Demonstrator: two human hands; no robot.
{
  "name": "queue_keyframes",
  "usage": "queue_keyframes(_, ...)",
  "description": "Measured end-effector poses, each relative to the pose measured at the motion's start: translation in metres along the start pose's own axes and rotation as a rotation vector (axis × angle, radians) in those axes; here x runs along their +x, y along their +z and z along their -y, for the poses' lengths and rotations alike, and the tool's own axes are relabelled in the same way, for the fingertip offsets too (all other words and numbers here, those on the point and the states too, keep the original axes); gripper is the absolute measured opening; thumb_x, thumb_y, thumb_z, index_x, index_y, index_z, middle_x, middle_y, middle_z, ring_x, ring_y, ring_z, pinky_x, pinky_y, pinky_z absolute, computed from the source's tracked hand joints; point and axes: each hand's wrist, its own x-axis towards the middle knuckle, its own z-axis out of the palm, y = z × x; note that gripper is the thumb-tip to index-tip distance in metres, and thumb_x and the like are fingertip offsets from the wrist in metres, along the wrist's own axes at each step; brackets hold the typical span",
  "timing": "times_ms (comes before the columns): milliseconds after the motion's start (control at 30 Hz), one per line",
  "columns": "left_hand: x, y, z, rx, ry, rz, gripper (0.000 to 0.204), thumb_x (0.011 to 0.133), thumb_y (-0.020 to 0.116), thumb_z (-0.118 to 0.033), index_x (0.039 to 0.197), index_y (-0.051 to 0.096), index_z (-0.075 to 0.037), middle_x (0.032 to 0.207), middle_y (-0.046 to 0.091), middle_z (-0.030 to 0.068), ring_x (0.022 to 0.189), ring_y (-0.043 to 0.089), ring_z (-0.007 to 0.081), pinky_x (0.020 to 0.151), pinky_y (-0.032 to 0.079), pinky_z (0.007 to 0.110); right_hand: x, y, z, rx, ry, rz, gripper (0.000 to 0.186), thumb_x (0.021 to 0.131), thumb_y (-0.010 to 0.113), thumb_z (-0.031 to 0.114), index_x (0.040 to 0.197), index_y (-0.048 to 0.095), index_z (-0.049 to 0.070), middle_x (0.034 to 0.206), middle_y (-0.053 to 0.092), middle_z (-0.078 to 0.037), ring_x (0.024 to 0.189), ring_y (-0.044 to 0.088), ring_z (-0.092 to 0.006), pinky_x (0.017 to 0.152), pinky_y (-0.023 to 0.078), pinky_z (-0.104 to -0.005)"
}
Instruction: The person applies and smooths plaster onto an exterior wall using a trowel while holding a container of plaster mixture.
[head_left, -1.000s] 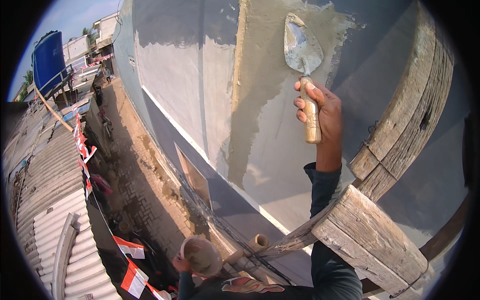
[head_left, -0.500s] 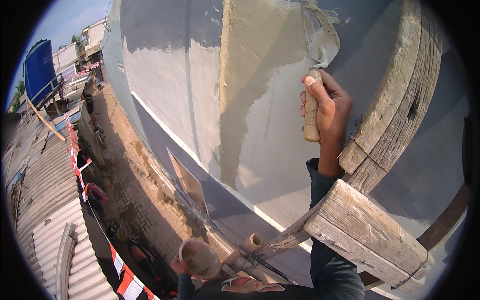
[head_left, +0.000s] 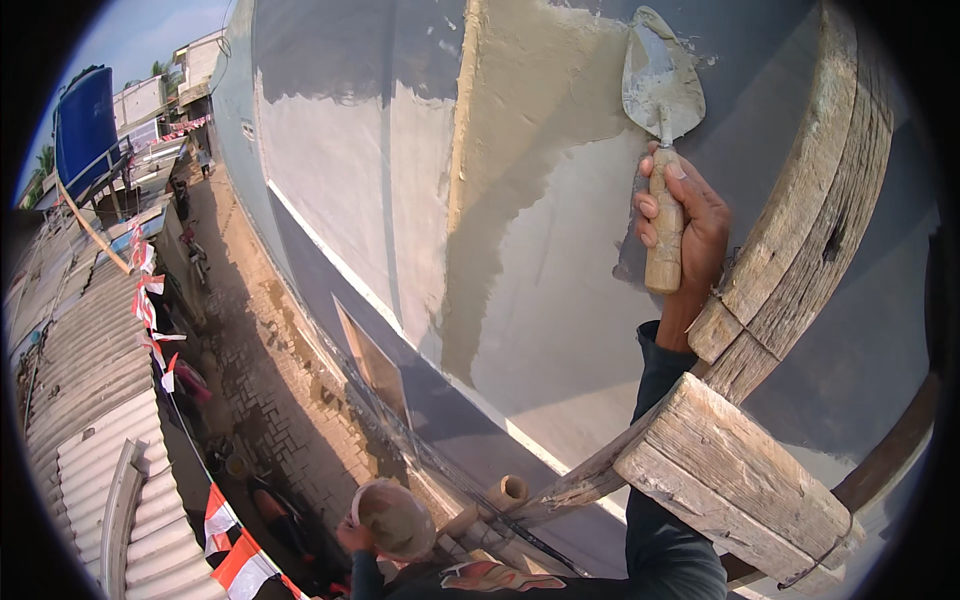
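My right hand (head_left: 688,215) is closed round the wooden handle of a trowel (head_left: 662,80), whose mortar-smeared blade lies over the upper wall, at the right edge of a patch of wet beige render (head_left: 530,80). Below that patch the wall (head_left: 540,340) is pale grey. Low in the view, my left hand (head_left: 352,535) grips the rim of a small bucket (head_left: 395,515) with grey-beige mortar inside.
Weathered timbers (head_left: 740,480) bound with wire frame the right side, near my right arm. A bamboo pole end (head_left: 510,490) sits beside the bucket. Far below left runs a paved alley (head_left: 260,360) with a distant person, corrugated roofs (head_left: 100,420), red-and-white bunting and a blue tank (head_left: 85,130).
My right hand and the trowel have shifted rightward along the wall, the blade now by the dark surface at the render's edge. My left hand still holds the bucket.
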Motion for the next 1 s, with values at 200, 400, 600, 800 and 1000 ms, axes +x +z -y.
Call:
queue_keyframes(200,0.006,0.006,0.015,0.189,-0.064,0.012,0.029,0.072,0.056,0.006,0.096,0.073,0.003,0.083,0.072,0.008,0.073,0.064,0.014,0.067,0.052,0.032,-0.005,-0.005,-0.09,-0.005,0.6,0.156,0.031,0.093,0.062,0.012,0.112,0.057,-0.011,0.093,0.06,-0.012,0.062,0.057,-0.0142,0.042,0.048,-0.0259)
queue_keyframes(400,-0.01,0.0,-0.034,-0.053,-0.065,0.04,0.029,0.072,0.059,0.005,0.098,0.072,0.002,0.085,0.072,0.0076,0.074,0.064,0.0135,0.067,0.051,0.03,-0.03,0.001,-0.05,-0.45,0.195,-0.001,0.019,0.088,0.067,0.01,0.095,0.066,-0.008,0.078,0.064,-0.007,0.057,0.057,-0.0115,0.043,0.048,-0.0268)
queue_keyframes(600,-0.003,0.009,-0.004,-0.017,-0.047,0.071,0.029,0.078,0.051,0.005,0.099,0.072,0.002,0.086,0.072,0.0073,0.074,0.064,0.0131,0.069,0.051,0.03,-0.038,0.01,-0.021,-0.303,-0.126,-0.207,0.025,0.09,0.064,0.008,0.108,0.065,-0.008,0.087,0.065,-0.009,0.059,0.058,-0.0114,0.043,0.048,-0.0254)
queue_keyframes(800,0.001,0.003,-0.007,0.066,-0.047,0.036,0.033,0.077,0.048,0.008,0.099,0.072,0.003,0.087,0.072,0.0071,0.075,0.064,0.0134,0.069,0.051,0.03,-0.018,-0.012,-0.026,-0.24,0.1,0.013,0.025,0.092,0.061,0.008,0.112,0.063,-0.007,0.092,0.065,-0.011,0.062,0.058,-0.0124,0.044,0.047,-0.0245)
queue_keyframes(1000,-0.002,0.004,-0.014,-0.011,-0.053,0.046,0.033,0.077,0.049,0.01,0.099,0.072,0.003,0.086,0.072,0.0072,0.076,0.065,0.0126,0.07,0.051,0.029,-0.03,-0.003,-0.014,-0.191,-0.06,-0.162,0.028,0.094,0.058,0.008,0.116,0.06,-0.008,0.095,0.062,-0.012,0.063,0.058,-0.0152,0.043,0.047,-0.0251)
